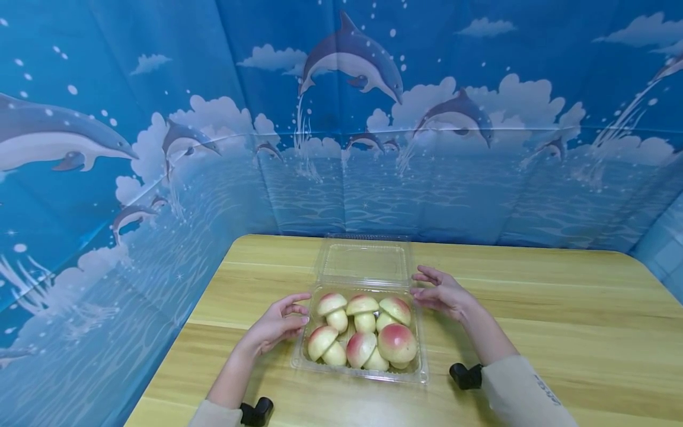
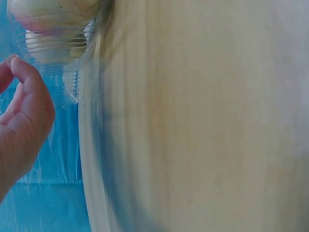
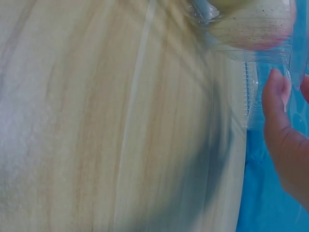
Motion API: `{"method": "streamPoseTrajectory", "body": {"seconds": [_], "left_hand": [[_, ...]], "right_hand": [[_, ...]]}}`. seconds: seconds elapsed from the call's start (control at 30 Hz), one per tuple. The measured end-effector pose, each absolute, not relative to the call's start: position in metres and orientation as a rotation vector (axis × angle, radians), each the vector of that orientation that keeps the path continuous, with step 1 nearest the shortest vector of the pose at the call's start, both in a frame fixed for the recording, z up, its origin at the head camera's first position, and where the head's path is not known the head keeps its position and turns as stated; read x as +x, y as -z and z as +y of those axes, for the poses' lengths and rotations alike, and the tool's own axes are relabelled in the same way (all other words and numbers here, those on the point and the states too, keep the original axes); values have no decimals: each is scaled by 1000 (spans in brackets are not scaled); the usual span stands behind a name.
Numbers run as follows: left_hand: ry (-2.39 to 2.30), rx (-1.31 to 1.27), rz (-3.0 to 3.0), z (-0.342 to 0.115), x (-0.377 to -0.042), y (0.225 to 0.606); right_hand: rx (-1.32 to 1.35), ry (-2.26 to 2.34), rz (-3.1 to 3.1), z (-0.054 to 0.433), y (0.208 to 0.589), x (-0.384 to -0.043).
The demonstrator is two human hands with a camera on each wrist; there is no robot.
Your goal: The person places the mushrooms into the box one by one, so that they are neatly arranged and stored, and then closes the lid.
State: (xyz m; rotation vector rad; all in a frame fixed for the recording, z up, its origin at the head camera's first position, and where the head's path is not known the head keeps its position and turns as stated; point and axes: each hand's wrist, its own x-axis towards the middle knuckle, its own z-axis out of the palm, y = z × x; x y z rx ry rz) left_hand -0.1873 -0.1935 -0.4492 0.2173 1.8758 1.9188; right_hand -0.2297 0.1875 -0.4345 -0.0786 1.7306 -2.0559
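Observation:
A clear plastic clamshell box (image 1: 358, 375) lies on the table with its lid (image 1: 365, 264) folded back behind it. Inside sit several pale yellow, mushroom-shaped pieces with pink-tinged caps, such as a round one (image 1: 397, 343) at the front right. My left hand (image 1: 278, 323) is at the box's left side, fingers loosely bent and fingertips right at the rim. On the opposite side, my right hand (image 1: 443, 293) has its thumb and fingers apart, close to the back right corner by the hinge. In the right wrist view, the box edge (image 3: 298, 63) overlaps the space between thumb and fingers (image 3: 275, 96).
The wood-grain table (image 1: 539, 308) has rounded back corners and extends farther to the right of the box. A blue dolphin-print curtain (image 1: 427, 190) hangs right behind the table and along its left side. Black wrist mounts (image 1: 466, 376) sit below both hands.

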Motion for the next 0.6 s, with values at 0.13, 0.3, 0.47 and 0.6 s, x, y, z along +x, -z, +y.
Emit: {"method": "streamPoseTrajectory", "body": {"seconds": [0.13,0.3,0.47,0.6], "left_hand": [[-1919,219,1875,-194,-187,449],[-1926,230,1863,-193,-187,448],[-1931,233,1858,-193,-187,448],[-1923,227,1865,-194,-186,450]], "right_hand": [[-92,2059,1741,187,435,-230],[-91,2055,1761,184,434,-230],[-37,2061,1765,180,432,-231],[17,2077,1754,178,433,-233]]}}
